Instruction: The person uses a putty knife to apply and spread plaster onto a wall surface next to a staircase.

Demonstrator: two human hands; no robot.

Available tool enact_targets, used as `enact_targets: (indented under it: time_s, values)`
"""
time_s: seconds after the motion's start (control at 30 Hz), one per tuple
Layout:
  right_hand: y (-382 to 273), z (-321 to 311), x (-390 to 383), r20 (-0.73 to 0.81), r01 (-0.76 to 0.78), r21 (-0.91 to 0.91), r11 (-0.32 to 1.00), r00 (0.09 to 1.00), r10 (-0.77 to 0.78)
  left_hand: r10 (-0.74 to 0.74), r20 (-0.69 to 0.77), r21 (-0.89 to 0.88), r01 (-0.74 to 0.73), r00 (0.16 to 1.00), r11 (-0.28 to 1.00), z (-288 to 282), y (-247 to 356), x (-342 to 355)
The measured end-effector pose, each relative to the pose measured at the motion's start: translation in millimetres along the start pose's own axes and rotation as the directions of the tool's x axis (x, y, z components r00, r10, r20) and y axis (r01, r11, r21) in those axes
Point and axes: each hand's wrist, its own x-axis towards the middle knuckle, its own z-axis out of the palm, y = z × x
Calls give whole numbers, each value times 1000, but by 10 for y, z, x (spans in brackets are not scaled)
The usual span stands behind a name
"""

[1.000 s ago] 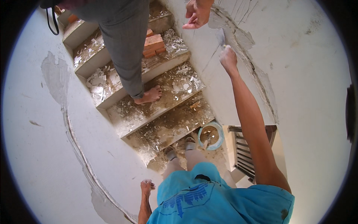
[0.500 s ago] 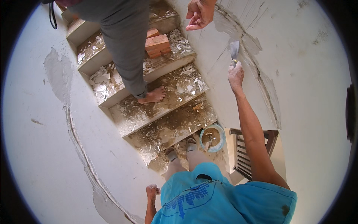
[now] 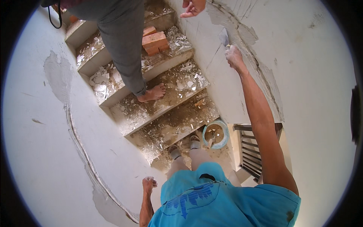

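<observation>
Powdered with white dust, my right hand [image 3: 235, 58] grips the handle of a putty knife [image 3: 224, 37]. The knife's blade lies at the right wall, just left of a long cracked, scraped strip [image 3: 261, 70] with bare grey plaster around it. Whether the blade touches the wall I cannot tell. My left hand [image 3: 149, 184], also dusty, is low by the left wall with its fingers curled closed; what is inside them, if anything, is hidden. A similar rough groove [image 3: 81, 147] runs down the left wall.
Another person stands barefoot on the stairs [image 3: 172, 109], one hand [image 3: 193, 7] near the right wall. Orange bricks [image 3: 155, 42] and white plaster flakes lie on the steps. A light-blue-rimmed bucket [image 3: 225, 137] stands by my feet, with a dark railing [image 3: 249, 151] beside it.
My right hand has moved up and left with the putty knife, the blade now left of the cracked strip. My left hand has risen slightly. The other person's hand sits higher in view.
</observation>
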Motion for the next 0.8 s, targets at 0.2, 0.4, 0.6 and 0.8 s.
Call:
enact_targets:
  time_s: [0.2, 0.4, 0.6, 0.8]
  values:
    - [456, 67, -176, -263, -6, -395, 919, 959, -106, 26, -14, -10, -26, 1000, 1000, -48, 32, -6]
    - [121, 152, -255, -258, -172, -210, 962, 959, 115, -49, -25, -37, 48, 999, 998, -26, -264, -26]
    - [508, 223, 388, -58, 152, -539, 829, 975, -216, -24, -12, -89, 22, 1000, 996, -39, -302, -65]
    - [34, 494, 811, 35, 118, -405, 907, 993, -113, -19, -76, -155, 7, 997, 988, -33, -101, -133]
